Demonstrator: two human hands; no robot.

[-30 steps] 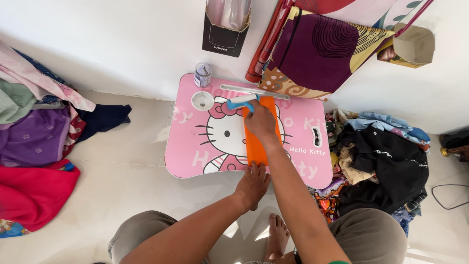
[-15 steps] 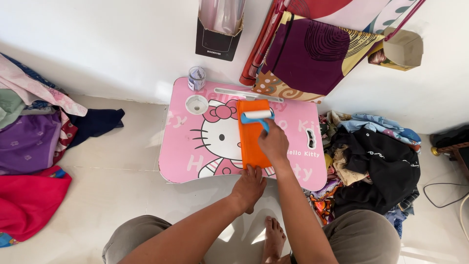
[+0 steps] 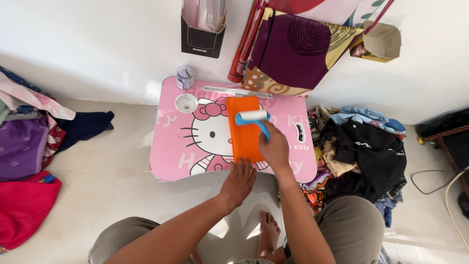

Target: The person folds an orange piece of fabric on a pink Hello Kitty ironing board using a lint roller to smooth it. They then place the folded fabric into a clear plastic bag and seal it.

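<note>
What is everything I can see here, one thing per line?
Low lap table: one, pink with cartoon cat, on pale floor.
Folded cloth: one, orange, on table centre.
Lint roller: one, blue handle, white roll, lying across the cloth.
Small clear cup: one, table's far left corner.
Dark box: one, against wall.
Clothes heaps: several, mixed colours, on the floor on both sides.
Left hand: presses cloth's near edge.
Right hand: grips roller handle.

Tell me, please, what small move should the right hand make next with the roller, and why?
Probably draw the lint roller toward the body along the orange cloth. The right hand holds it across the cloth's far part, the near part lies ahead, and the left hand pins the near edge.
</note>
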